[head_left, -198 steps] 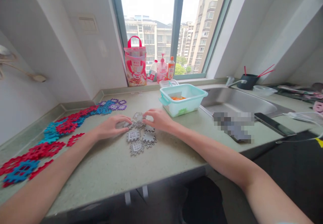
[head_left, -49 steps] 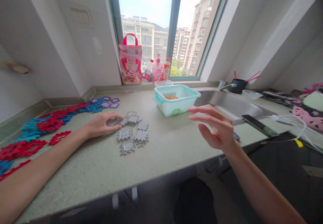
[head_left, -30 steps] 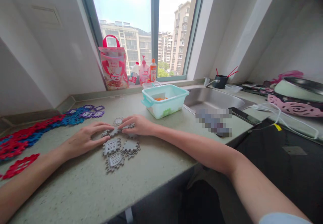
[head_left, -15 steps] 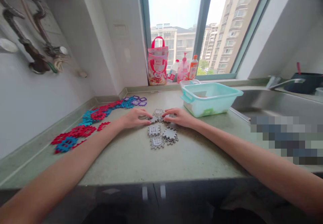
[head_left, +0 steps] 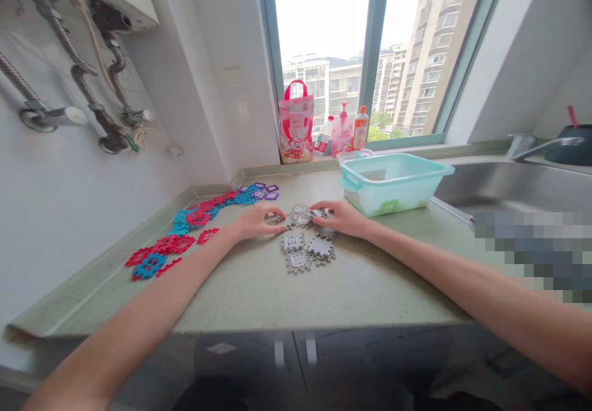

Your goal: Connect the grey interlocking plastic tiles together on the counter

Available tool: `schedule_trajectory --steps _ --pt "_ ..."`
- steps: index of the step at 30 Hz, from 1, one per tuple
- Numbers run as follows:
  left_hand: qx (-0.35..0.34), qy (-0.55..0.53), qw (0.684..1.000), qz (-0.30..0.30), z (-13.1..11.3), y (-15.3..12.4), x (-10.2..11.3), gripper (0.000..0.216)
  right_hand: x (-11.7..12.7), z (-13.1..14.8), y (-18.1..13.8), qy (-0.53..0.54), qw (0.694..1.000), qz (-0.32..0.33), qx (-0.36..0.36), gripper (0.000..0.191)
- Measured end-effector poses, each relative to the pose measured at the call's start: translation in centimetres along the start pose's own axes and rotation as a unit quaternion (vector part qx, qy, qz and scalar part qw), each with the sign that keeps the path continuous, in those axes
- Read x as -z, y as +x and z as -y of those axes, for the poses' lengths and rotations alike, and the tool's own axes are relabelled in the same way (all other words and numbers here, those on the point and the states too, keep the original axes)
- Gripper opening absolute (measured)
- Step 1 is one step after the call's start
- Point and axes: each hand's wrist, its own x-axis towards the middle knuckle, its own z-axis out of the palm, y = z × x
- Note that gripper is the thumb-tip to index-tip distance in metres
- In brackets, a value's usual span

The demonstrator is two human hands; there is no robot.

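Grey notched interlocking tiles lie in a cluster on the countertop. My left hand (head_left: 259, 221) pinches the edge of a grey tile (head_left: 288, 221) at the cluster's far left, its thumb and forefinger curled around it. Across from it, my right hand (head_left: 343, 218) grips another grey tile (head_left: 319, 212), which looks slightly tilted and is partly hidden by the fingers. Between the hands sit grey tiles with a window-like grid (head_left: 301, 215). Nearer me are two gridded tiles, one (head_left: 293, 242) in front of the other (head_left: 297, 261), and a plain-centred tile (head_left: 320, 248).
Red tiles (head_left: 176, 244), blue tiles (head_left: 150, 266) and purple tiles (head_left: 265, 194) spread along the left. A turquoise plastic bin (head_left: 398, 167) stands behind my right hand, beside the sink (head_left: 490, 182). A pink bag (head_left: 296, 130) and bottles (head_left: 343, 133) line the windowsill.
The view has shifted, so the scene sits further right. My hands are slightly further apart, and more of the grey tile at my right fingers shows.
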Motion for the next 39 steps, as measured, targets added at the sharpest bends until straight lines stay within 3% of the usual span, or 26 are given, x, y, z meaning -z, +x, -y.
schedule_trajectory --steps 8,13,17,21,27,31,35,39 --pt "0.01 0.017 1.0 0.001 1.1 0.4 0.8 0.048 -0.7 0.3 1.3 0.015 0.998 -0.052 0.028 0.031" --pt "0.053 0.005 0.999 0.0 1.9 -0.2 2.1 0.052 -2.0 1.4 2.2 -0.044 0.997 0.026 0.056 0.026" --pt "0.058 0.0 0.995 -0.084 2.1 -0.6 2.3 0.045 -1.3 1.3 1.7 -0.055 0.996 0.058 0.043 0.026" --pt "0.061 -0.053 0.983 -0.165 1.7 1.8 1.1 0.046 -0.2 1.3 1.0 -0.048 0.995 0.071 0.055 0.027" --pt "0.049 -0.166 0.966 -0.189 0.8 7.8 -1.8 0.057 0.7 1.5 0.1 -0.059 0.992 0.073 0.09 0.029" --pt "0.054 -0.218 0.956 -0.19 0.9 8.6 -3.8 0.058 2.2 1.6 -0.5 -0.042 0.987 0.075 0.135 0.032" --pt "0.045 -0.187 0.967 -0.166 0.6 7.7 -4.3 0.052 3.8 2.2 -0.6 0.039 0.99 0.01 0.135 0.029" --pt "0.013 -0.125 0.986 -0.11 -0.2 7.0 -4.3 0.054 6.4 3.1 -0.5 -0.078 0.964 -0.113 0.228 0.031"
